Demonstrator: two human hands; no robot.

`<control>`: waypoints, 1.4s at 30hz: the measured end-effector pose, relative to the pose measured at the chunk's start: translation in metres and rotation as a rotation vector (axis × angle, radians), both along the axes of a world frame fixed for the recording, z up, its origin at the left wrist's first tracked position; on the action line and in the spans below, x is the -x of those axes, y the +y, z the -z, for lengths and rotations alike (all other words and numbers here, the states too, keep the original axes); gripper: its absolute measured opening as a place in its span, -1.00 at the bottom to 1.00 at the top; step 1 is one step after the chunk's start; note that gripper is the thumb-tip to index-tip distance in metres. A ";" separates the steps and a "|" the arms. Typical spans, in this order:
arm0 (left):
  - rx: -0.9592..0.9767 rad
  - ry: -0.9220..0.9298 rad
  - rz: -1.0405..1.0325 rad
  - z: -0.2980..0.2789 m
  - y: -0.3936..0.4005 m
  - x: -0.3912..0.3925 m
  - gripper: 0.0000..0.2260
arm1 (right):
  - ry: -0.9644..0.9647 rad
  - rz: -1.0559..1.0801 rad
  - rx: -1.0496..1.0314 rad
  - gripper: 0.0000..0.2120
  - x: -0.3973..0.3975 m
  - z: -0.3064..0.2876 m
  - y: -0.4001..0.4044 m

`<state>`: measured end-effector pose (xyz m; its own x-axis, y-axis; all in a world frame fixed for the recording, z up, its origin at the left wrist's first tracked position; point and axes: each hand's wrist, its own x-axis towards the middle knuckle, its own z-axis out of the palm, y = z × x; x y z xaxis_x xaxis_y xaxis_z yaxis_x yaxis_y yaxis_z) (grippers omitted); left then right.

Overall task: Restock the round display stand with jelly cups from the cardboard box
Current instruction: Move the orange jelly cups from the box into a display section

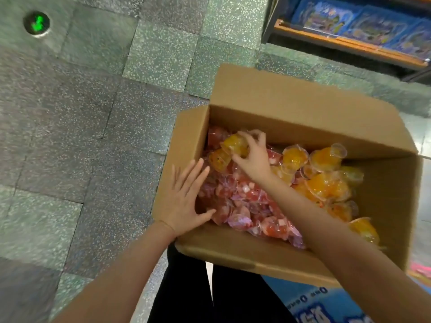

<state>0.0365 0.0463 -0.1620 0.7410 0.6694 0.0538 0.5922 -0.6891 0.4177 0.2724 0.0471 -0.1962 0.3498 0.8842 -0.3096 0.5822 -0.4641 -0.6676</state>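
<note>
Cardboard box (291,106) | red, orange jelly cups (324,185) | right hand (254,157) grips one

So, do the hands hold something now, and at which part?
The right hand grips an orange jelly cup around its side. The left hand holds nothing; it lies open on the cardboard box edge.

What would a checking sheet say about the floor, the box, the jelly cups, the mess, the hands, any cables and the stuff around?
Surface: speckled grey-green tile floor.
Job's things: open cardboard box holding loose orange jelly cups and red jelly cups; no round display stand in view.
Clutter: nothing seen.
Hands: left hand flat, fingers straight, on the box's left wall; right hand has its grip on an orange cup.
Cables: nothing seen.
Surroundings: shelf with blue packs; green floor light; blue printed carton under the box.
</note>
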 end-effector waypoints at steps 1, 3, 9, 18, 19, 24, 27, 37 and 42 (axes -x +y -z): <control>-0.033 -0.006 0.070 0.000 -0.001 -0.001 -0.03 | 0.045 0.022 -0.027 -0.45 0.000 -0.005 -0.007; -0.032 -0.002 0.102 -0.003 -0.002 -0.002 0.03 | 0.261 0.109 0.039 -0.51 0.004 -0.026 -0.021; 0.175 -0.040 0.024 -0.013 -0.001 -0.003 0.09 | 0.967 0.286 0.383 -0.67 0.027 -0.056 -0.055; 0.085 0.026 0.021 -0.013 -0.001 -0.005 -0.38 | 0.582 -0.075 0.513 -0.35 0.020 -0.045 -0.045; 0.047 0.064 0.054 -0.010 0.000 -0.005 -0.40 | 0.458 -0.057 0.456 -0.45 0.016 -0.040 -0.036; -0.073 0.104 0.126 0.002 -0.001 -0.005 -0.52 | 0.119 -0.124 0.404 -0.34 0.017 -0.003 0.003; -0.085 0.082 0.123 0.003 -0.001 -0.004 -0.58 | -0.018 -0.250 0.507 -0.29 0.018 0.013 0.015; -0.094 0.072 0.097 0.007 -0.006 0.001 -0.59 | 0.324 0.206 0.396 -0.46 0.025 0.025 0.002; -0.071 0.039 0.097 0.011 -0.003 0.003 -0.51 | 0.894 0.531 0.261 -0.50 0.020 -0.003 -0.023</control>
